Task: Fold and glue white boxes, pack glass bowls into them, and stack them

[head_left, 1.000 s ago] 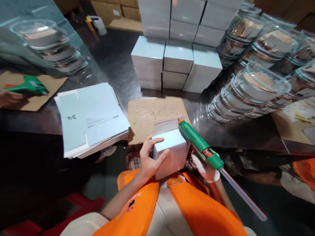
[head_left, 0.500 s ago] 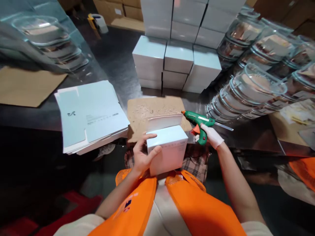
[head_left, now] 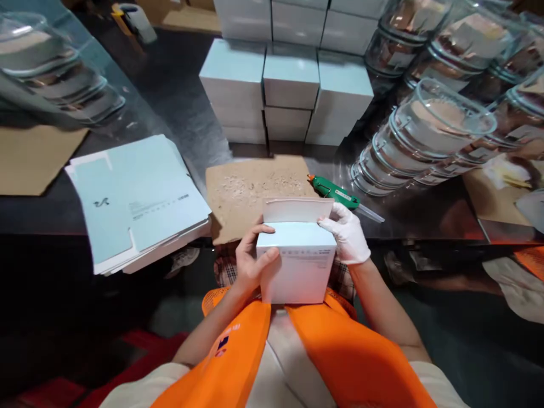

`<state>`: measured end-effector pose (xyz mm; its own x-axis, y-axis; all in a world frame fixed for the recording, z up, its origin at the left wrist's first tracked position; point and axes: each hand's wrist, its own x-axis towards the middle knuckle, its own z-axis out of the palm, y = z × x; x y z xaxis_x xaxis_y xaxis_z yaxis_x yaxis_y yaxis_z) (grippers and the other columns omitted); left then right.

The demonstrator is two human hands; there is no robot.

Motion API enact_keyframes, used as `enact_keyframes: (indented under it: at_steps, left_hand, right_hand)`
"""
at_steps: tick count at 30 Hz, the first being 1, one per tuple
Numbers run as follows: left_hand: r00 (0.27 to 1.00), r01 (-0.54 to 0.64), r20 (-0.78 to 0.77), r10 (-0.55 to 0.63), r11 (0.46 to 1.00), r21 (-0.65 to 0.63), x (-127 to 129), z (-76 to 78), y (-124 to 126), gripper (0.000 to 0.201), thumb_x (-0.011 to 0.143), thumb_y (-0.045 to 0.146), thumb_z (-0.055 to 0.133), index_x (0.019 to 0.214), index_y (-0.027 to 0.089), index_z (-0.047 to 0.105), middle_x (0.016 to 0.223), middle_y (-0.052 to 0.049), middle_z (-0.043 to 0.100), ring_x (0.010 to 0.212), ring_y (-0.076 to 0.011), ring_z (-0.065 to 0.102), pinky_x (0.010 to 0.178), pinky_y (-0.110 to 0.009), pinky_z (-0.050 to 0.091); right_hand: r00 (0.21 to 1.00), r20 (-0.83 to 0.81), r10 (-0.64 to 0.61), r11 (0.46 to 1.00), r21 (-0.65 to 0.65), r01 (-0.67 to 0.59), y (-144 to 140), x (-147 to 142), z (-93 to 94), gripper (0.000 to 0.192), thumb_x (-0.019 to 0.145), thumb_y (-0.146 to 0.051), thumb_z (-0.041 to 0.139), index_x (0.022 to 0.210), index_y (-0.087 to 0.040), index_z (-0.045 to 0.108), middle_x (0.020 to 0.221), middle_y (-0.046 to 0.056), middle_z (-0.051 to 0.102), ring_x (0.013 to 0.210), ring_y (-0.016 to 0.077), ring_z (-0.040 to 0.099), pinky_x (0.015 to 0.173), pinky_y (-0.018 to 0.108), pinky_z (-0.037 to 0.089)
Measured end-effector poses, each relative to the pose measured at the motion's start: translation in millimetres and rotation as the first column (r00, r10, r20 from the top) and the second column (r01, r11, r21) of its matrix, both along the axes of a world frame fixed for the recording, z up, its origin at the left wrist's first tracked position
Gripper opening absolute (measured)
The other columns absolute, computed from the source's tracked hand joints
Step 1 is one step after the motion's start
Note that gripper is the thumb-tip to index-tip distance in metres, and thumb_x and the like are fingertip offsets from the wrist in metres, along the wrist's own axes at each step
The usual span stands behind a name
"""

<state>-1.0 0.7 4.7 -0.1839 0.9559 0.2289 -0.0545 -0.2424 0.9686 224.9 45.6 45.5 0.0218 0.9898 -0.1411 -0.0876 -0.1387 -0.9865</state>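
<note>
Box (head_left: 297, 266), pale blue, held against an orange vest (head_left: 340, 362) at the counter's near edge. Who has it? (desk)

Both hands. The bare left hand (head_left: 249, 263) wraps the left side, fingers (head_left: 266, 229) over the top edge and thumb on the front. The gloved right hand (head_left: 348, 235) curls round the top right corner, beside the flap (head_left: 295, 209). Neither hand lies flat or spread. (photographer)

What step is this? (desk)

By my reading, closing the box. The flap stands upright at the back and the glue gun (head_left: 335, 192) lies on the counter just past the right hand. Whether glue is already on the flap, the frame is too soft to say. (photographer)

What would the next move ask of the hands? (desk)

A steady left grip, and the right fingers pushing the flap down square, pressed evenly along its edge. (photographer)

And the surface? (desk)

A dark steel counter (head_left: 187, 96), scuffed and reflective. A cardboard pad (head_left: 246, 192), speckled with what look like glue crumbs, sits just beyond the box. Flat blanks (head_left: 136, 198) lie stacked to the left. (photographer)

The room? (desk)

Finished boxes (head_left: 291, 76) stand in stacks behind the pad. Nested glass bowls (head_left: 429, 136) lie in rows on the right, with more at far left. Brown cartons show at the back. (photographer)
</note>
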Motion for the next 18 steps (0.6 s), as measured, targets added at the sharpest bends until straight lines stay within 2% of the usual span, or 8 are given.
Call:
enact_keyframes:
  at_steps: [3, 5, 8, 10, 12, 13, 16, 18]
  left_hand:
    - [0.981, 0.002, 0.192, -0.017, 0.997, 0.075, 0, -4.9, 6, 0.059, 0.083, 0.062, 0.085, 0.127, 0.035, 0.056, 0.110, -0.005, 0.072, 0.107, -0.0271, 0.076, 0.091, -0.041, 0.061]
    - [0.983, 0.052, 0.164, -0.078, 0.986, 0.161, -3, -5.7, 9, 0.048, 0.089, 0.056, 0.082, 0.125, 0.034, 0.060, 0.104, -0.003, 0.071, 0.109, -0.0264, 0.076, 0.098, -0.045, 0.061]
    - [0.992, 0.126, -0.050, -0.116, 0.957, 0.262, -9, -1.2, 8, 0.022, 0.094, 0.044, 0.079, 0.098, 0.023, 0.074, 0.107, -0.007, 0.069, 0.116, -0.0267, 0.073, 0.106, -0.046, 0.058]
    - [0.987, 0.142, -0.119, -0.110, 0.941, 0.307, -11, 4.1, 5, 0.016, 0.096, 0.039, 0.078, 0.094, 0.022, 0.077, 0.108, -0.007, 0.070, 0.117, -0.0257, 0.071, 0.108, -0.047, 0.058]
    - [0.986, 0.141, -0.133, -0.103, 0.934, 0.327, -10, 9.0, 3, 0.013, 0.098, 0.036, 0.076, 0.097, 0.023, 0.078, 0.109, -0.007, 0.072, 0.117, -0.0254, 0.071, 0.109, -0.049, 0.058]
    - [0.986, 0.138, -0.133, -0.098, 0.933, 0.333, -8, 10.9, 2, 0.013, 0.098, 0.036, 0.075, 0.098, 0.023, 0.078, 0.108, -0.007, 0.073, 0.117, -0.0254, 0.072, 0.110, -0.051, 0.057]
    - [0.995, 0.085, -0.077, -0.063, 0.943, 0.321, -2, 14.0, 2, 0.013, 0.099, 0.036, 0.075, 0.097, 0.023, 0.077, 0.102, -0.006, 0.075, 0.114, -0.0240, 0.073, 0.111, -0.051, 0.056]
    - [0.999, 0.047, -0.023, -0.042, 0.955, 0.292, 2, 14.6, 3, 0.014, 0.098, 0.037, 0.075, 0.096, 0.023, 0.077, 0.096, -0.004, 0.075, 0.107, -0.0222, 0.073, 0.110, -0.050, 0.057]
  right_hand:
    - [0.974, 0.059, 0.219, 0.954, 0.196, -0.226, -5, 14, -3.4, 0.061, 0.085, -0.081, 0.071, 0.103, -0.024, 0.083, 0.118, 0.008, 0.080, 0.108, 0.0285, 0.076, 0.096, 0.044, 0.062]
    - [0.895, 0.181, 0.408, 0.832, 0.331, -0.446, -7, 21, 2.7, 0.072, 0.089, -0.088, 0.057, 0.112, -0.025, 0.082, 0.136, 0.012, 0.074, 0.126, 0.0314, 0.071, 0.107, 0.049, 0.057]
    - [0.768, 0.465, 0.440, 0.662, 0.409, -0.628, -8, 20, 11.6, 0.052, 0.097, -0.068, 0.067, 0.129, -0.029, 0.078, 0.148, 0.012, 0.068, 0.137, 0.0293, 0.065, 0.117, 0.050, 0.051]
    - [0.729, 0.564, 0.388, 0.608, 0.438, -0.662, -9, 13, 10.0, 0.036, 0.103, -0.051, 0.068, 0.131, -0.031, 0.078, 0.147, 0.011, 0.070, 0.140, 0.0270, 0.063, 0.119, 0.048, 0.050]
    - [0.768, 0.544, 0.337, 0.619, 0.487, -0.616, -13, 6, 1.2, 0.028, 0.105, -0.044, 0.067, 0.126, -0.031, 0.079, 0.143, 0.010, 0.073, 0.137, 0.0261, 0.065, 0.115, 0.047, 0.054]
    - [0.816, 0.500, 0.292, 0.654, 0.518, -0.551, -16, 1, -5.2, 0.024, 0.103, -0.043, 0.071, 0.121, -0.030, 0.081, 0.141, 0.010, 0.073, 0.134, 0.0263, 0.068, 0.111, 0.046, 0.057]
    - [0.977, 0.213, -0.012, 0.789, 0.602, -0.121, -25, -12, -26.2, 0.024, 0.094, -0.049, 0.080, 0.104, -0.027, 0.077, 0.132, 0.010, 0.074, 0.116, 0.0275, 0.077, 0.100, 0.045, 0.063]
    - [0.972, 0.049, -0.229, 0.793, 0.589, 0.157, -28, -19, -36.5, 0.032, 0.092, -0.055, 0.081, 0.095, -0.025, 0.071, 0.129, 0.009, 0.071, 0.106, 0.0279, 0.079, 0.094, 0.045, 0.065]
